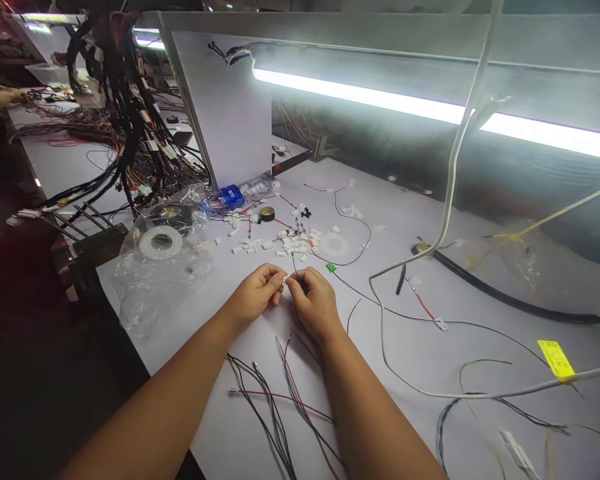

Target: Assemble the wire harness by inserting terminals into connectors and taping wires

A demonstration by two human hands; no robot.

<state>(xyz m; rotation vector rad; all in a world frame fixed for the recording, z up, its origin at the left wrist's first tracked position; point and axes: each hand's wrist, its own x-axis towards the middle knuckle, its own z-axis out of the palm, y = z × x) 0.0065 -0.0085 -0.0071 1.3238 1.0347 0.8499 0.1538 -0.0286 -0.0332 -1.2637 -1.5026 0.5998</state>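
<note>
My left hand (254, 295) pinches a small white plastic connector (285, 281) between thumb and fingertips. Close beside it, my right hand (314, 301) is closed, its thumb tip almost at the connector. A thin blue wire (295, 265) comes out at the right fingers; whether its end is inside the connector cannot be seen. Just beyond the hands lies a loose heap of white connector housings (300, 241). Below them, between my forearms, are dark wires (265, 393) and red wires (293, 380) with metal terminals on their ends.
A water bottle (230, 198) lies behind a clear plastic bag (163, 287) at the left. A tape roll (267, 213) sits near the heap. On the right are a white cable (380, 300) with a yellow tag (556, 359) and black tubing (510, 297). Wire bundles (125, 113) hang at left.
</note>
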